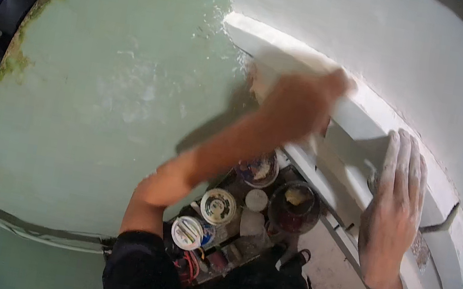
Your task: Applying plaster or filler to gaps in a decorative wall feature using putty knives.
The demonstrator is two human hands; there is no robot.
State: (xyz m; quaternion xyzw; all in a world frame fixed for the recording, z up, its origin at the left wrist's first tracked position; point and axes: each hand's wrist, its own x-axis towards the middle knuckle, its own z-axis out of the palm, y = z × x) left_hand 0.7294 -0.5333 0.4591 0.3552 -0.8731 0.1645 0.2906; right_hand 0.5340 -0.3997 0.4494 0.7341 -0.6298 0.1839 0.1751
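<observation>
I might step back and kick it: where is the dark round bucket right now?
In the head view, the dark round bucket sits on the floor below the white ledge, lower centre, right of the small white-lidded tins.

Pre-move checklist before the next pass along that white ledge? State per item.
1. Left hand on the white ledge: ok, pressed on its edge, though motion-blurred.
2. What the left hand holds: cannot tell, a pale blurred shape shows by its fingers.
3. Right hand braced: ok, flat on the ledge, fingers spread and dusted white.
4. Green wall beside the ledge: not ok, white smears near the corner.
5. Open tins and dark bucket on the floor below: ok, upright, directly beneath the arms.
6. Footing: cannot tell, feet are hidden.
</observation>
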